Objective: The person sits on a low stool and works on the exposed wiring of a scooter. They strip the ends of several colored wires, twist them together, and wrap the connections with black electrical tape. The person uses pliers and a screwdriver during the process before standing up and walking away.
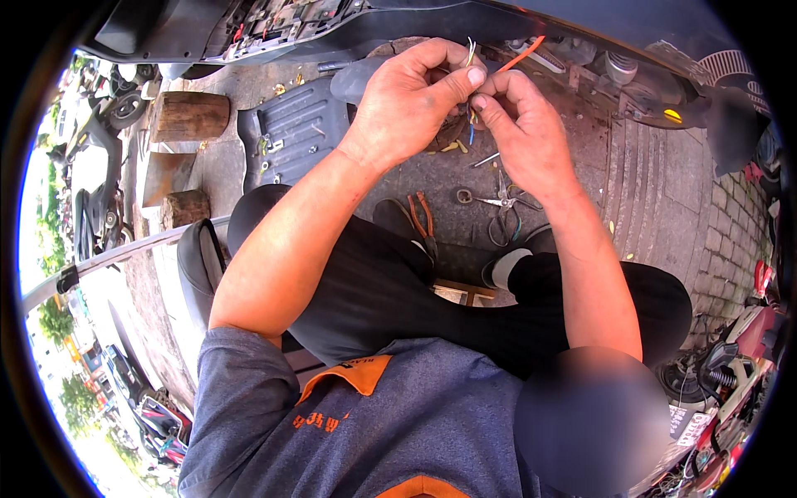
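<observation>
Both hands are close together at the top middle, just below the dark vehicle body. My left hand (411,100) is closed, its thumb and forefinger pinching thin electrical wires (471,51) whose pale ends stick up above the thumb. Beside it, my right hand (531,133) pinches the same bundle from the right. An orange cable (523,54) runs up and right from behind the right fingers. Below the fingertips hangs a short blue wire (471,134). Where the wires meet is mostly hidden by the fingers.
On the ground below lie orange-handled pliers (422,214), scissors (503,217) and a small round item (464,196). A grey plastic panel (286,124) at left carries small metal parts. Wooden blocks (189,116) stand farther left. The vehicle body (398,29) spans the top.
</observation>
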`<state>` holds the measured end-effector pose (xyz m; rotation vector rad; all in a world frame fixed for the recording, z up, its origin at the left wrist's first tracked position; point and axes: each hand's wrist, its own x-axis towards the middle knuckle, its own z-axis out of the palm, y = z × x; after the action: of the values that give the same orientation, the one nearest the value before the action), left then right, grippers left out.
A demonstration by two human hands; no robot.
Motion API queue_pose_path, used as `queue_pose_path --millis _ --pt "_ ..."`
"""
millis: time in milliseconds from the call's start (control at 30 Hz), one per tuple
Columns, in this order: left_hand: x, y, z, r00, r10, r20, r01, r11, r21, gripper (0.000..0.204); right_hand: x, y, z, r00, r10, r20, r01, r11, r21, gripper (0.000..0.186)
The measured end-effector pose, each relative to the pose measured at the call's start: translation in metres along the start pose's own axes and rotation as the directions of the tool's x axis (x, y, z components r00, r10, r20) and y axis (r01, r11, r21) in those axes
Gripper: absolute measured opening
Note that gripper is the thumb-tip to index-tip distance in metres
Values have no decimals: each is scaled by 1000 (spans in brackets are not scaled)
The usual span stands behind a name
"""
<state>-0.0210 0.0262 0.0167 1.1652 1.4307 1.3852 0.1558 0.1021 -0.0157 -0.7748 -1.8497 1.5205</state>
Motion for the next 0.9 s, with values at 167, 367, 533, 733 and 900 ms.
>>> queue_pose_path --millis 167,367,533,733,900 --pt "3 -2 0 991 107 79 -123 963 238 18 -2 3 9 989 16 -144 -11 999 41 11" --pt "6 -1 -4 986 66 154 -112 942 316 20 -2 13 16 965 -139 -221 87 970 -228 13" --pt "5 -7 -3 997 11 79 -49 863 503 19 -3 13 15 945 -249 -212 142 896 -421 16" --pt "6 -21 -2 997 73 26 -75 820 568 18 0 9 13 965 -169 -201 62 891 -450 18" --pt "8 -28 -1 998 60 30 -67 830 553 18 5 15 9 976 164 -146 -171 985 -38 20"
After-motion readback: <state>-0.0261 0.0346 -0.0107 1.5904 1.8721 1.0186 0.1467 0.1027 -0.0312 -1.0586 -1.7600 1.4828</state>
